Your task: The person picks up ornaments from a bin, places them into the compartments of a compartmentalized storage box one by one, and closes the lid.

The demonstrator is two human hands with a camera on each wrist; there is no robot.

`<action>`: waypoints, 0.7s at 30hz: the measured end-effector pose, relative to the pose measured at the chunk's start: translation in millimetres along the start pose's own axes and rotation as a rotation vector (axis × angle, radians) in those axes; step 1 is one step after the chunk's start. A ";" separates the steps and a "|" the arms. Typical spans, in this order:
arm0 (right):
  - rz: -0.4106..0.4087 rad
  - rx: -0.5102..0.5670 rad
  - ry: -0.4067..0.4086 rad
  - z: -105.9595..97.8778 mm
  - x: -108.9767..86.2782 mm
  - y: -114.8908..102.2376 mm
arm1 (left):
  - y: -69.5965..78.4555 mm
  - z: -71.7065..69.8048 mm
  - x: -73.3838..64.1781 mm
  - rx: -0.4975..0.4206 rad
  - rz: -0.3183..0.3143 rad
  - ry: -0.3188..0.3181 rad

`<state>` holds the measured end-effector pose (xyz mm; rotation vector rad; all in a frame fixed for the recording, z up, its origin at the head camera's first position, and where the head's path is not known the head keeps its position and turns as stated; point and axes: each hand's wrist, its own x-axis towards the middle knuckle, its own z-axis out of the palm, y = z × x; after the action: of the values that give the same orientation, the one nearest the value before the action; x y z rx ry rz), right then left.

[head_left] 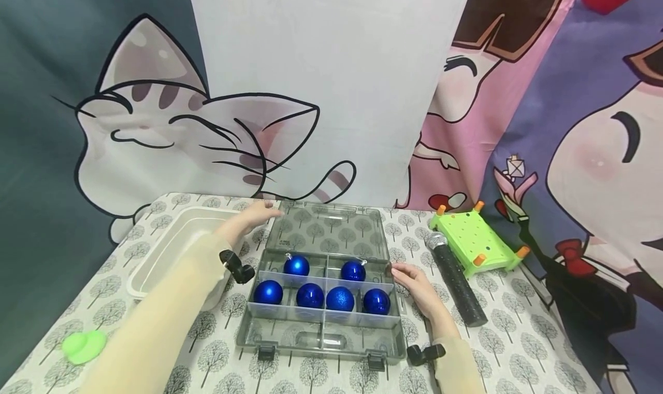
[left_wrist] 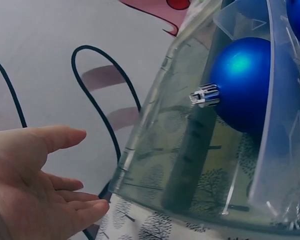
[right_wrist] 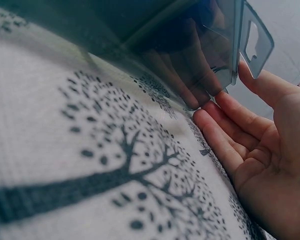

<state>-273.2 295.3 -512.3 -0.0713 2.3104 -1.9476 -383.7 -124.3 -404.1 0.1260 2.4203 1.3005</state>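
While left grip (head_left: pixel 251 218) and right grip (head_left: pixel 417 286), spread, are flanking the case (head_left: pixel 285 331),
its sides (head_left: pixel 402 337) (probably light, stiff) are offering holds.

Indoor setup, cartoon bkdrop (head_left: pixel 331 66), tree-print tblcloth (head_left: pixel 220 348)

The head view is evenly bright (blue balls (head_left: pixel 310 295) glint), the right wrist view dimmer, partly blurred.

divided case (head_left: pixel 321 354) between the left hand (head_left: pixel 256 215) and the right hand (head_left: pixel 418 286)
four balls (head_left: pixel 310 295) lie in its middle row, two behind; the lid (head_left: pixel 331 227) lies just right of the left hand, a bin (head_left: pixel 168 253) to that hand's left; right of the right hand lie a microphone (head_left: pixel 458 282) and, beyond, a stand (head_left: pixel 479 238).
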 end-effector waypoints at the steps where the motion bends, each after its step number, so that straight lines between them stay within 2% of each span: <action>1: 0.003 0.001 0.000 0.0 0.0 -0.2 | -1.4 1.5 1.1 0.002 -0.010 0.001; 4: 0.010 -0.002 0.005 -0.1 -0.2 -0.8 | -4.1 5.4 3.8 0.038 -0.033 0.000; 11: 0.028 -0.035 0.030 -0.4 -0.8 -2.5 | -4.2 11.7 7.4 -0.051 -0.074 -0.037; 21: 0.022 -0.023 0.031 1.2 -1.0 -4.3 | -6.8 13.8 10.3 -0.077 -0.124 -0.062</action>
<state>-272.2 293.5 -508.3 -0.0171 2.3430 -1.9255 -387.3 -114.7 -419.4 -0.0050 2.2840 1.3121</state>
